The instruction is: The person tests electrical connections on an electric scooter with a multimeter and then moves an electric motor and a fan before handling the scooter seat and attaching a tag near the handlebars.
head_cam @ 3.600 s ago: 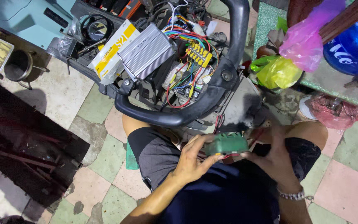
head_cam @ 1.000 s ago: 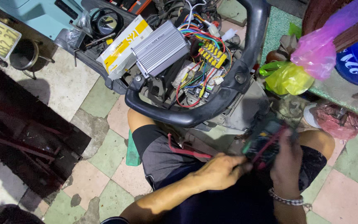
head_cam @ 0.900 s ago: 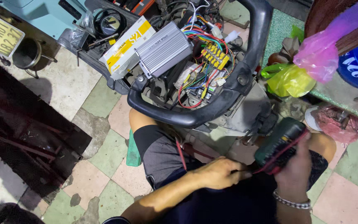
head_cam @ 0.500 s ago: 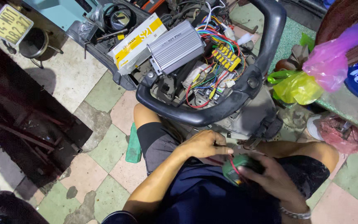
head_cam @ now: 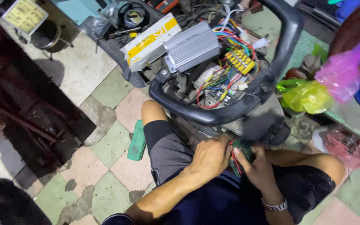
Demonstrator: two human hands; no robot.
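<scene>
Head view looks down on a seated person's lap, with both hands meeting just below the black grab rail (head_cam: 230, 114) of an opened scooter. Left hand (head_cam: 208, 156) comes in from the lower left, forearm stretched across the thigh, knuckles up and fingers curled over the left side of a small green device (head_cam: 241, 152). Right hand (head_cam: 257, 166), with a metal watch (head_cam: 275, 205) at the wrist, comes up from below; its thumb presses on the device's face and its fingers wrap round the far side. Both hands grip the device between them, above the dark shorts and close to the scooter body.

Most of the device is covered by the two hands; only a strip of green and some thin red leads (head_cam: 235, 160) beside it show, and what kind of device it is cannot be told. Where the leads end is hidden.

Inside the rail lie a ribbed silver box (head_cam: 192, 46) and a tangle of coloured wires with yellow connectors (head_cam: 240, 60). Beside the silver box, to its left, sits a long white carton with a yellow stripe (head_cam: 151, 41). A yellowish printed plate (head_cam: 25, 14) lies at the upper left corner. A green oblong case (head_cam: 137, 141) rests on the tiles beside the left thigh. Yellow (head_cam: 309, 96) and pink (head_cam: 344, 71) plastic bags sit at the right, the pink one cut off by the edge.
</scene>
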